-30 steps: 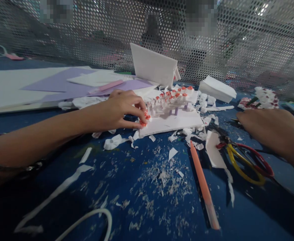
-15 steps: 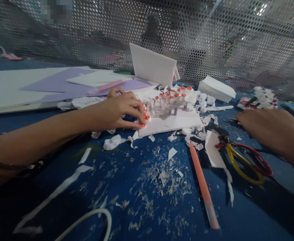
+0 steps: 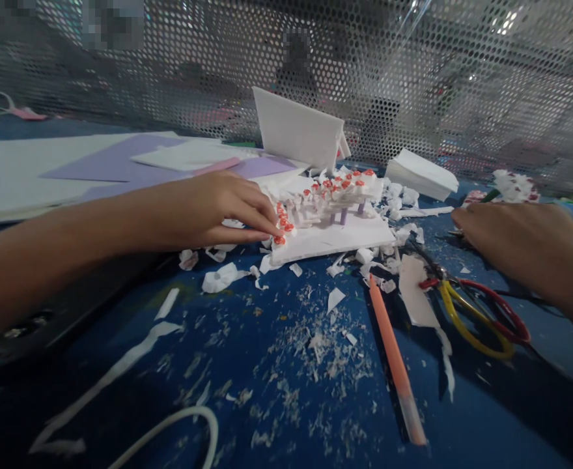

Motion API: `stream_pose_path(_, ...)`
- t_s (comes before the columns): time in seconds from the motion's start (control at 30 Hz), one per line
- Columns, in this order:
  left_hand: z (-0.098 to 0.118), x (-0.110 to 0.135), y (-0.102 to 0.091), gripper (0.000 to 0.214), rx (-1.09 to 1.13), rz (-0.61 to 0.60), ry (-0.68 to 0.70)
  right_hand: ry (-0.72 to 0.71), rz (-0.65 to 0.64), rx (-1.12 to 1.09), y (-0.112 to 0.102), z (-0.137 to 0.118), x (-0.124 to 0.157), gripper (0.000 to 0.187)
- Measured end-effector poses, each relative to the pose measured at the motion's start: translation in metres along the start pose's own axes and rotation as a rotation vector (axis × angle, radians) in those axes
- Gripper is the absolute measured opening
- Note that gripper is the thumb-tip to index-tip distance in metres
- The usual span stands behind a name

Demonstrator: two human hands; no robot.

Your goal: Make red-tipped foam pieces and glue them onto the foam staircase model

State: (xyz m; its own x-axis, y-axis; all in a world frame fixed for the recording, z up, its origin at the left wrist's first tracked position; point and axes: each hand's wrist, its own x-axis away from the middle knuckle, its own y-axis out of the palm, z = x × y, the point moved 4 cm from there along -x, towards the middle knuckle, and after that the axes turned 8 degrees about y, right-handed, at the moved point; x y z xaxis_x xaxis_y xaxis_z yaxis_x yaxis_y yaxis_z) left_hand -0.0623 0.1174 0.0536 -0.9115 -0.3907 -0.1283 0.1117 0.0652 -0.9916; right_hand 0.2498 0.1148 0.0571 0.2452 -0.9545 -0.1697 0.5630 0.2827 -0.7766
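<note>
A small white model (image 3: 345, 238) sits on a flat base, with pale strips on purple posts and red-tipped paper bits on top. At its left edge, my left hand (image 3: 228, 208) has its thumb and forefinger brought together on a red-tipped paper piece (image 3: 279, 240). More red-tipped pieces stand just behind these fingertips. Over on the right, my right hand (image 3: 516, 238) is curled with its back toward me. A thin tip pokes out past its knuckles; the rest of what it holds is hidden.
Scissors with red and yellow handles (image 3: 476, 319) lie near my right hand. An orange marker (image 3: 396, 358) points at the model. Paper scraps (image 3: 223, 278) litter the blue table. Behind stand a folded white board (image 3: 296, 127), purple sheets (image 3: 115, 159) and a perforated metal screen (image 3: 228, 71).
My left hand has drawn slightly left and its fingers have come closer together, uncovering more red-tipped pieces. My right hand has shifted a little left.
</note>
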Motion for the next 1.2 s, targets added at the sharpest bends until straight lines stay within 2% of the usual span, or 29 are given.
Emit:
stream_pose_path(0.1, -0.002, 0.0, 0.006, 0.03, -0.084, -0.004, 0.104, 0.04, -0.094, 0.085, -0.003, -0.002, -0.001, 0.014)
stream_pose_path(0.17, -0.004, 0.001, 0.011, 0.03, -0.127, -0.027, 0.12, 0.031, -0.093, 0.091, -0.005, -0.003, -0.001, 0.013)
stream_pose_path(0.3, -0.006, 0.004, 0.016, 0.03, -0.172, -0.065, 0.085, 0.007, -0.029, 0.073, -0.005, -0.003, 0.0, 0.011)
stream_pose_path(0.5, -0.007, 0.004, 0.015, 0.031, -0.121, -0.132, 0.036, -0.002, 0.062, 0.07, -0.009, -0.001, 0.003, 0.007)
stream_pose_path(0.77, -0.008, 0.006, 0.015, 0.028, -0.133, -0.123, 0.053, -0.025, 0.106, 0.06, -0.013, -0.003, 0.004, 0.009)
stream_pose_path(1.0, -0.006, 0.004, 0.014, 0.028, -0.142, -0.155, 0.032, 0.019, 0.109, 0.073, -0.015, -0.001, 0.004, 0.009)
stream_pose_path(1.2, 0.0, 0.004, 0.01, 0.028, -0.124, -0.101, -0.026, -0.001, 0.148, 0.05, -0.016, 0.0, 0.005, 0.009)
